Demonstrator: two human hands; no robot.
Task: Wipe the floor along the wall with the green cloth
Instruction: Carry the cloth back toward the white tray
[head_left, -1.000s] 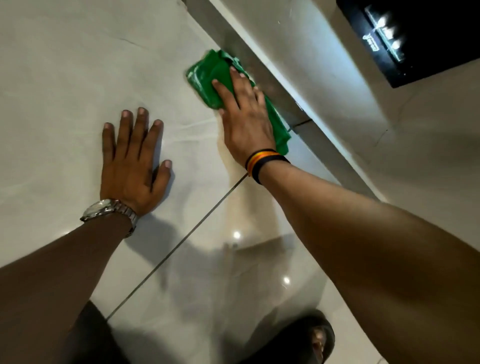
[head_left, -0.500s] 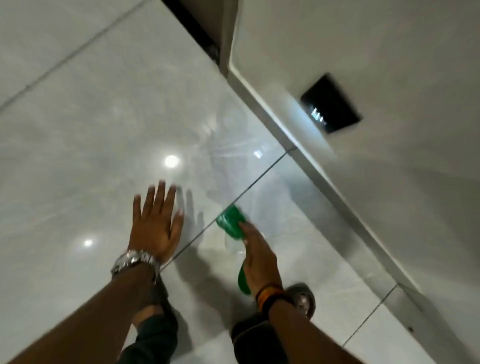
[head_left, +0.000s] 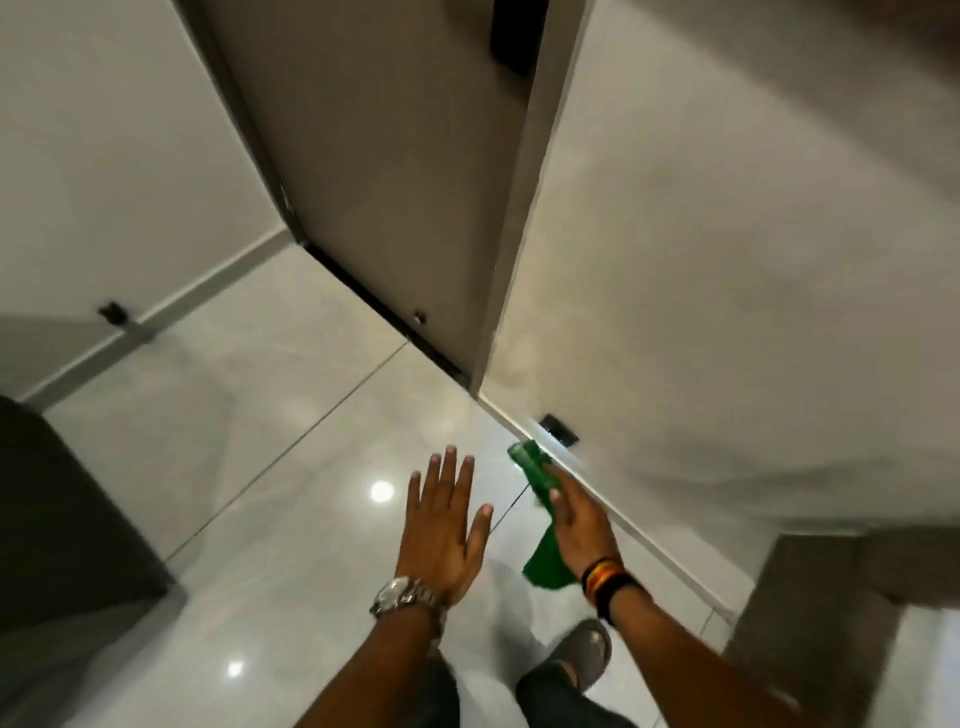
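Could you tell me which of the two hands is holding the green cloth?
The right hand, the one with the striped wristbands, holds the green cloth near the wall's base. The left hand, wearing the metal watch, is open and empty.

Counted: two hands, left hand and right hand; one green cloth; one wristwatch; one shoe; one door.

both forearms reach forward from the lower edge of the view. the left hand is spread flat, fingers extended, palm down, left of the green cloth. the right hand grips that cloth, fingers wrapped over it, wrist turned slightly inward.
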